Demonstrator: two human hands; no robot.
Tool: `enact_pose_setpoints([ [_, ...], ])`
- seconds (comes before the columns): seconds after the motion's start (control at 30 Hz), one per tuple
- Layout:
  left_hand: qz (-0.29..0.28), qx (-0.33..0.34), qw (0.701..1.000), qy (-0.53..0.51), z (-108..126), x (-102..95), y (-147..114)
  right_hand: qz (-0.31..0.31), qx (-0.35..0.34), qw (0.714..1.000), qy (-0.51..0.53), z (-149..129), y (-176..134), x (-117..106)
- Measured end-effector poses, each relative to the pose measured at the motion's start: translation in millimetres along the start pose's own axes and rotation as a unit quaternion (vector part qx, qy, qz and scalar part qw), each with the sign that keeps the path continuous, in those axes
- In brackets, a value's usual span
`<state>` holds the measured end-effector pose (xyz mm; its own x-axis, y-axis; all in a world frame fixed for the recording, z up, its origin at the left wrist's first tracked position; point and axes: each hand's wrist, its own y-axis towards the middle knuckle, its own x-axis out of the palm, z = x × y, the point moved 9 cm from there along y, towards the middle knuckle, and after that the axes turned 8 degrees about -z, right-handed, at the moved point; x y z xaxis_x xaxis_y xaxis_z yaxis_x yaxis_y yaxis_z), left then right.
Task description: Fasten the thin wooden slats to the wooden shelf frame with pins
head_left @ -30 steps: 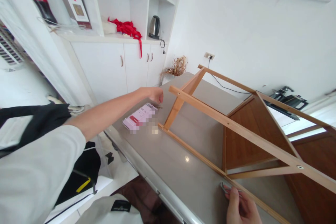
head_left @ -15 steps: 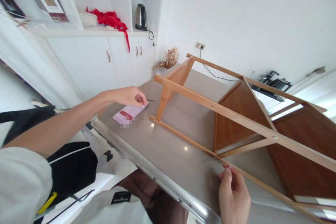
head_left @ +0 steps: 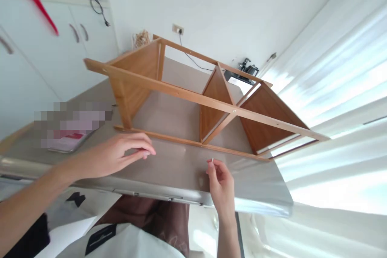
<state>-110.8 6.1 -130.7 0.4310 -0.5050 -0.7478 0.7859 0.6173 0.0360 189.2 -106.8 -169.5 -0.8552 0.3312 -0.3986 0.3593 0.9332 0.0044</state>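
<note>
A wooden shelf frame (head_left: 169,88) with several brown panels lies on its side on the grey table (head_left: 181,169). My right hand (head_left: 223,185) is closed in a pinch at its near side, and a small pale pin (head_left: 212,160) sticks up between thumb and forefinger. In front of the frame's left end hovers my left hand (head_left: 121,155), its thumb and fingertips pressed together; whatever they hold is too small to make out. Left of that hand, a phone (head_left: 75,135) with a lit screen lies on the table, partly blurred out.
Behind the table are a wall socket (head_left: 178,29) with a black cord and a dark coffee machine (head_left: 248,68). White cabinets (head_left: 30,48) stand at the left, with a red ribbon (head_left: 38,2) hanging down. White curtains (head_left: 338,129) hang at the right.
My left hand has left the phone and moved right towards the frame. My right hand has drawn away from the frame's lower rail, still pinching the pin. The view has swung right.
</note>
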Motion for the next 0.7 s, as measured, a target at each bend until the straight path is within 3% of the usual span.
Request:
enact_pose_setpoints([
  [0.1,-0.032,0.033,0.998,-0.04,36,26.9,38,-0.007,-0.005,1.0,0.006,-9,-10,-3],
  [0.23,-0.07,0.065,0.992,-0.085,78,43.7,82,-0.017,-0.013,0.999,0.027,-15,-22,-12],
  [0.4,-0.109,0.126,0.983,-0.079,116,52.5,123,0.045,-0.017,0.998,-0.032,1,-19,-57],
  [0.57,-0.089,0.127,0.987,-0.044,115,50.5,134,0.134,-0.013,0.99,-0.049,19,-9,-119],
  [0.63,-0.053,0.094,0.99,-0.094,100,42.9,125,0.138,-0.014,0.989,-0.047,23,-9,-126],
  [0.7,-0.005,0.047,0.986,-0.158,77,33.4,107,0.119,-0.012,0.992,-0.043,26,-6,-116],
])
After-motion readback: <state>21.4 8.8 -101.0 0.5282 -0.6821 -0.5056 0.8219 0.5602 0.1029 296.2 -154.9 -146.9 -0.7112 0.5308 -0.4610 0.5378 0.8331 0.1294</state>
